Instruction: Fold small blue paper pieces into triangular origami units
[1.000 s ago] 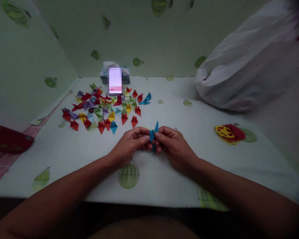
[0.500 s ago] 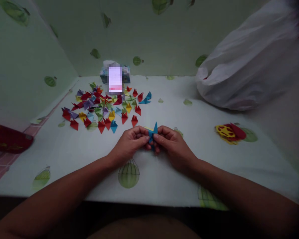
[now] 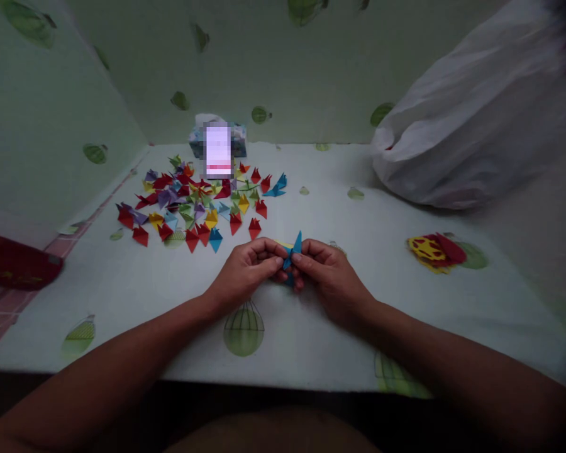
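Note:
Between my two hands is a small piece of folded blue paper (image 3: 297,244), with a narrow point sticking up. My left hand (image 3: 257,264) pinches its left side between thumb and fingers. The right hand (image 3: 319,264) grips the other side, thumb pressed near the base of the point. Fingers cover much of the fold. A bit of yellow paper (image 3: 283,244) shows just behind the fingertips. Beyond my left hand lies a spread of folded paper cranes (image 3: 202,234) in red, blue, yellow, green and purple.
A lit phone (image 3: 218,148) leans against a tissue box (image 3: 240,139) at the back. A white plastic bag (image 3: 446,151) bulges at the back right. Yellow and red cut-out pieces (image 3: 427,248) lie on the right, and a red packet (image 3: 16,263) at the left edge.
The blue point has tilted and shifted slightly right between my fingertips. Both hands keep nearly the same place and grip.

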`<state>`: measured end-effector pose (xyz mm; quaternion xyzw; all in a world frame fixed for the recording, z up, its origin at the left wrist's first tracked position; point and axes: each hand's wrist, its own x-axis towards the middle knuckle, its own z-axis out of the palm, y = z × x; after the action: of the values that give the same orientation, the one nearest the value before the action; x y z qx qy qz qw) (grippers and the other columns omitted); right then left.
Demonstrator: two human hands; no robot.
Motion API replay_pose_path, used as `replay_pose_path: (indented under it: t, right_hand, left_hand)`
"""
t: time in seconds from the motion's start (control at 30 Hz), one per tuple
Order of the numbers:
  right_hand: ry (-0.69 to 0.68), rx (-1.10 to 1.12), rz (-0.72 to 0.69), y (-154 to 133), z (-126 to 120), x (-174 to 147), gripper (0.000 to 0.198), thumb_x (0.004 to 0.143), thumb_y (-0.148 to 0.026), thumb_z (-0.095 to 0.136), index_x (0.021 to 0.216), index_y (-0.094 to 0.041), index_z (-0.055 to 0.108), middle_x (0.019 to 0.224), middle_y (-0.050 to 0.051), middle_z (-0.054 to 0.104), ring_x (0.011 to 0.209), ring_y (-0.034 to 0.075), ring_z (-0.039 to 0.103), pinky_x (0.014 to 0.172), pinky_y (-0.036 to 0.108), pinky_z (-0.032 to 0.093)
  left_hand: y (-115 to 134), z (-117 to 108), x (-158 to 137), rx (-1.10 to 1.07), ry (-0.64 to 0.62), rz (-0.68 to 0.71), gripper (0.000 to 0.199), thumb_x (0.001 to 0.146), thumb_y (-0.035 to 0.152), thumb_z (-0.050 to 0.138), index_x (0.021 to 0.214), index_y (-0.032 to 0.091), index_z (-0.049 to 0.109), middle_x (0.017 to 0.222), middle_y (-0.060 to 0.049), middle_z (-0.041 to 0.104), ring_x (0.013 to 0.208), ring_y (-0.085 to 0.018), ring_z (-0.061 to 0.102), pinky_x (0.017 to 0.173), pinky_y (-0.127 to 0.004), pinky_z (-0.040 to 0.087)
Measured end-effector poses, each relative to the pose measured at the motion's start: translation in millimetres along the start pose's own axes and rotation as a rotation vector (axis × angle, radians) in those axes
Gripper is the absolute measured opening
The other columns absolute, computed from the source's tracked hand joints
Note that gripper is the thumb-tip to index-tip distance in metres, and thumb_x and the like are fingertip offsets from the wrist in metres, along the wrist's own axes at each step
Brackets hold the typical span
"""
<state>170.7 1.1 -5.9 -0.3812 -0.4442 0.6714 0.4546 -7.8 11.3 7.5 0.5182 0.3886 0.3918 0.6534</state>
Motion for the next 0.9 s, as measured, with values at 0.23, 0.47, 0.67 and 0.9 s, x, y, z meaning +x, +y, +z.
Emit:
replay_pose_path:
  t: [0.23,0.47,0.67,0.9]
  right_hand:
    - [0.021,0.018,-0.004,-0.1,-0.1,0.5,0.03,0.083,-0.035,0.078,0.07,-0.018,0.057,0.064,-0.003,0.062,0.051,0.008,0.053,0.054,0.025,0.041]
    - [-0.005,0.071,0.015,0.7,-0.6,2.0,0.028,0.083,-0.034,0.077,0.071,-0.018,0.058,0.063,-0.003,0.061,0.05,0.008,0.052,0.054,0.025,0.042]
    - [0.004,0.068,0.013,0.5,0.8,1.1,0.03,0.083,-0.035,0.078,0.07,-0.018,0.056,0.062,-0.004,0.06,0.051,0.009,0.052,0.055,0.026,0.041]
    - [0.014,0.056,0.01,0.2,1.0,0.6,0.03,0.083,-0.034,0.077,0.07,-0.018,0.056,0.063,-0.004,0.059,0.051,0.008,0.052,0.055,0.026,0.041]
  left_hand:
    - [1.8,2.4,-0.4,0.04,0.029,0.04,0.017,0.077,0.023,0.075,0.086,0.014,0.063,0.074,-0.001,0.069,0.067,-0.012,0.068,0.068,-0.025,0.057]
    - [0.4,2.4,-0.1,0.077,0.037,0.086,0.014,0.079,0.023,0.073,0.084,0.015,0.063,0.075,-0.002,0.072,0.066,-0.012,0.069,0.067,-0.026,0.058]
    - [-1.7,2.5,-2.4,0.198,0.048,0.179,0.01,0.084,0.025,0.068,0.084,0.016,0.063,0.076,-0.003,0.072,0.07,-0.015,0.069,0.07,-0.028,0.058]
    - [-3.3,1.0,-6.1,0.6,0.121,0.357,0.007,0.089,0.021,0.063,0.086,0.017,0.067,0.081,-0.005,0.072,0.074,-0.015,0.068,0.072,-0.029,0.054]
